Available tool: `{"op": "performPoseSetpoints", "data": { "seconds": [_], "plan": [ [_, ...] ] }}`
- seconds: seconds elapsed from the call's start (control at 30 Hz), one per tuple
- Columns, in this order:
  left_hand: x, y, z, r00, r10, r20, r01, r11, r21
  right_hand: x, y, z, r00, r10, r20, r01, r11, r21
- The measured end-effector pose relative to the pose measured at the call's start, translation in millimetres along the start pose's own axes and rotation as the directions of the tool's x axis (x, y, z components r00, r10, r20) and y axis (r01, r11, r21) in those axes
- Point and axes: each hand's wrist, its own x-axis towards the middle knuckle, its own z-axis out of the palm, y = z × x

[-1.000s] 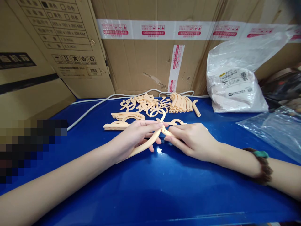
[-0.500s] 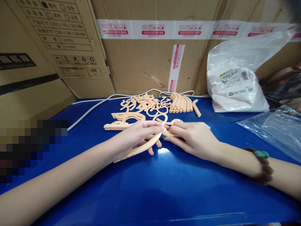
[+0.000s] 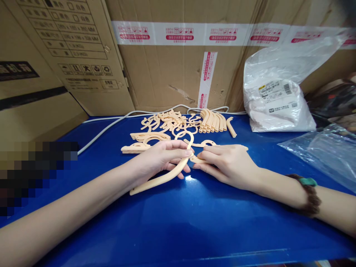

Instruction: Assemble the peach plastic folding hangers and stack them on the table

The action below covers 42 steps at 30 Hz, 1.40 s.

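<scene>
Between the thumb and fingers of my left hand (image 3: 164,157) is a cream plastic hanger arm (image 3: 160,180), its free end sloping down to the left. At its upper end a curved hook (image 3: 191,138) rises above my fingertips. My right hand (image 3: 233,163) is closed round a second cream hanger arm (image 3: 198,160), whose near end meets the first one at my left fingertips. The hand hides most of this second arm. Just beyond my hands lie folded hanger pieces (image 3: 136,149) on the left and another cream piece (image 3: 198,144) in the middle.
On the blue table (image 3: 178,222), loose hooks (image 3: 172,119) lie heaped at the back beside a row of hanger arms (image 3: 213,122) and one single arm (image 3: 231,127). A white cable (image 3: 108,131), cardboard boxes (image 3: 167,66), a white plastic bag (image 3: 278,104) and clear film (image 3: 319,152) surround them.
The held hanger arm has turned slightly in my left hand, its free end shifting left and down. The hook has moved slightly left. My right hand keeps nearly the same place.
</scene>
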Motion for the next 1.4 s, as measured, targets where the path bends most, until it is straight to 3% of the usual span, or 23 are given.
{"op": "performPoseSetpoints", "data": {
  "seconds": [0.33, 0.93, 1.13, 1.4],
  "plan": [
    [0, 1, -3, 0.998, -0.052, 0.020, 0.052, 0.999, -0.013, 0, 0, -1, 0.998, -0.019, -0.060, 0.019, 1.000, -0.002],
    [0, -3, 0, 1.000, 0.017, 0.010, -0.018, 0.993, 0.118, -2, -2, -1, 0.997, 0.022, 0.067, -0.022, 1.000, 0.003],
    [-1, -3, 8, 0.997, 0.071, 0.018, -0.073, 0.978, 0.195, 0, -3, 0, 0.991, 0.099, 0.095, -0.103, 0.994, 0.039],
    [2, -7, 7, 0.998, 0.053, -0.017, -0.048, 0.975, 0.216, 2, -7, -1, 0.981, 0.154, 0.119, -0.160, 0.986, 0.044]
  ]
}}
